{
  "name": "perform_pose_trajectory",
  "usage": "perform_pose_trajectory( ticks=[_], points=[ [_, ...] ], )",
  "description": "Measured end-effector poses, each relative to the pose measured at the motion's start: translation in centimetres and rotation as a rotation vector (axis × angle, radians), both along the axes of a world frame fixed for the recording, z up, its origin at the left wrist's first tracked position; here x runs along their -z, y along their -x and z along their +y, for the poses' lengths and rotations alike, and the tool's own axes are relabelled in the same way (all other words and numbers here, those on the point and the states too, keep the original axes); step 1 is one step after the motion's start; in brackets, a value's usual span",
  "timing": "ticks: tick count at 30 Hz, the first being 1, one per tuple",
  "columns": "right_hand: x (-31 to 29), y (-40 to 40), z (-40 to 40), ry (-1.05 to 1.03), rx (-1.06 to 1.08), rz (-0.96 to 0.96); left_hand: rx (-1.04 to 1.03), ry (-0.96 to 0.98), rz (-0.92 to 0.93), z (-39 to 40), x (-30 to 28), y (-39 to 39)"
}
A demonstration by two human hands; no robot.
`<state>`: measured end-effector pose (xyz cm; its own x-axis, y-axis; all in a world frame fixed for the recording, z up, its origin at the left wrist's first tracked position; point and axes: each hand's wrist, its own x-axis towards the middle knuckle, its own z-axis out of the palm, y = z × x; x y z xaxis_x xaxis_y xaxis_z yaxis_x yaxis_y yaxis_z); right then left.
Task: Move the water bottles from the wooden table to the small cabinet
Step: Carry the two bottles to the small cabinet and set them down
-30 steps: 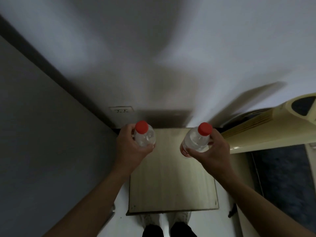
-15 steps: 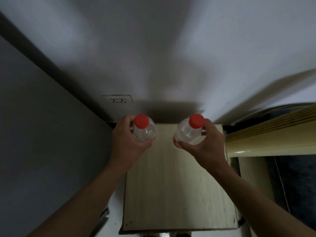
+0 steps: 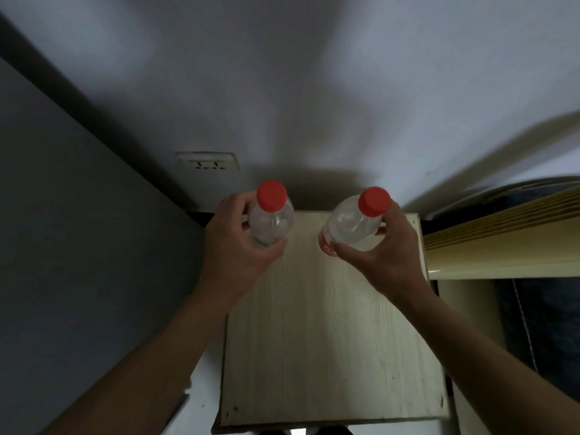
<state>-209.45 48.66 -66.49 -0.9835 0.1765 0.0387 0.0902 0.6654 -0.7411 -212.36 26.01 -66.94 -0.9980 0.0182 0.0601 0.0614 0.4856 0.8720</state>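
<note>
Hands grip two clear plastic water bottles with red caps above the far end of a small cabinet's pale wood-grain top (image 3: pixel 329 356). At left, the left hand (image 3: pixel 233 246) wraps around the left bottle (image 3: pixel 271 219), held upright. The right hand (image 3: pixel 381 252) clasps the right bottle (image 3: pixel 354 224), tilted with its cap toward the right. A white wall socket (image 3: pixel 207 161) sits on the wall behind; cream-coloured furniture (image 3: pixel 502 246) stands just beside the cabinet at right.
</note>
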Motion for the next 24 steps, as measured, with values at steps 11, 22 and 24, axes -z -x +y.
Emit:
perform_pose_trajectory(
  ticks=[11, 22, 24],
  points=[
    [0.2, 0.4, 0.1, -0.019, -0.002, -0.024, -0.003, -0.009, -0.046, -0.2, 1.1, -0.8],
    [0.3, 0.1, 0.8, -0.021, -0.017, -0.034, -0.012, 0.014, 0.001, 0.5, 1.3, -1.9],
    [0.4, 0.0, 0.7, -0.017, -0.012, -0.038, 0.007, 0.017, 0.011, 0.7, 1.2, -2.3]
  ],
)
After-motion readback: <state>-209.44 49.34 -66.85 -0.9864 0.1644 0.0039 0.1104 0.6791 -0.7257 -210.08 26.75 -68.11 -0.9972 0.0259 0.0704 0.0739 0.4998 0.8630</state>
